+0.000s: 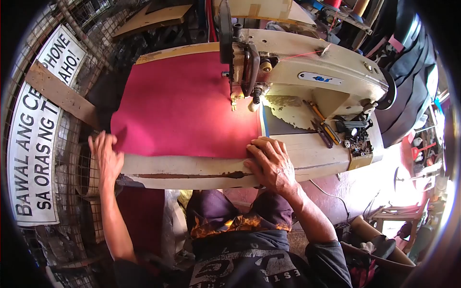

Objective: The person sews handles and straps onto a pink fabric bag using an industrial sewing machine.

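Note:
A magenta fabric sheet [182, 105] lies spread on the worn wooden sewing table [192, 168], reaching under the needle of a cream industrial sewing machine [307, 72]. My left hand [106, 158] rests on the fabric's near left corner at the table's left end, fingers together and flat. On the near right corner of the fabric, my right hand [271, 163] presses palm down, fingers spread. Neither hand holds anything up.
Screwdrivers [324, 127] and small metal parts [357, 139] lie on the machine bed at the right. A white printed sign [38, 129] hangs on wire mesh at the left. Dark garments [413, 72] hang at the far right. My knees sit below the table edge.

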Tool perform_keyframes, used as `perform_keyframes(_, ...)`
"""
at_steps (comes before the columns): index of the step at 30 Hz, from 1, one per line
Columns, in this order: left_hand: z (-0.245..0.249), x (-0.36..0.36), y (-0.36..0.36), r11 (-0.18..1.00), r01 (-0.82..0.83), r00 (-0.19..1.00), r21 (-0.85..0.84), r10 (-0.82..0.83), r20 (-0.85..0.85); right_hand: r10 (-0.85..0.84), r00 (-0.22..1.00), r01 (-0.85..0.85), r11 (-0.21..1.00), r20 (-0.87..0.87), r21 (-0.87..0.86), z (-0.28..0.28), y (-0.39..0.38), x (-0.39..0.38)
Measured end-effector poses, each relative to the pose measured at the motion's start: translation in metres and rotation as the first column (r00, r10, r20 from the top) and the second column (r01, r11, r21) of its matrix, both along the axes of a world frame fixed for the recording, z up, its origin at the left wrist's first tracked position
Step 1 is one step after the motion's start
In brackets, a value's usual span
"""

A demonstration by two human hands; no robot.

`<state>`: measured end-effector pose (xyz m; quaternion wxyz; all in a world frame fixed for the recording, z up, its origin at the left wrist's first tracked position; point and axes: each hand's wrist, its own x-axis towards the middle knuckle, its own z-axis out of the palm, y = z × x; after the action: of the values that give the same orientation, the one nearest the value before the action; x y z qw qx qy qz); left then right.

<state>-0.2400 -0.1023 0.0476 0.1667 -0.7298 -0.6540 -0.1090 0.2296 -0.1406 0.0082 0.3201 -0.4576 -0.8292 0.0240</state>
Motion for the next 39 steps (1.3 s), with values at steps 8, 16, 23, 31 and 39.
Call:
perform_keyframes(8, -0.013, 0.056, -0.021, 0.989, 0.001, 0.974, -0.147, 0.032, 0.226, 0.012, 1.000, -0.013, 0.999, 0.013, 0.030, -0.006, -0.001, 0.001)
perform_keyframes(16, -0.061, 0.056, 0.000, 0.962, -0.224, 0.953, -0.154, 0.249, 0.170, -0.032, 0.999, 0.031, 0.997, 0.022, 0.065, -0.009, -0.002, -0.001)
perform_keyframes(23, -0.062, 0.058, 0.000, 0.966, -0.225, 0.948, -0.125, 0.246, 0.201, -0.035, 0.999, 0.033, 0.999, 0.038, 0.033, -0.009, -0.001, 0.000)
perform_keyframes(31, -0.058, 0.061, -0.003, 0.964, -0.236, 0.940, -0.124, 0.259, 0.221, -0.022, 0.999, 0.023, 0.999, -0.041, 0.031, -0.006, -0.001, 0.004)
perform_keyframes(39, -0.052, 0.127, -0.066, 0.936, 0.253, 0.786, 0.247, -0.347, 0.512, 0.204, 0.978, -0.197, 0.968, 0.032, -0.154, 0.026, -0.040, 0.048)
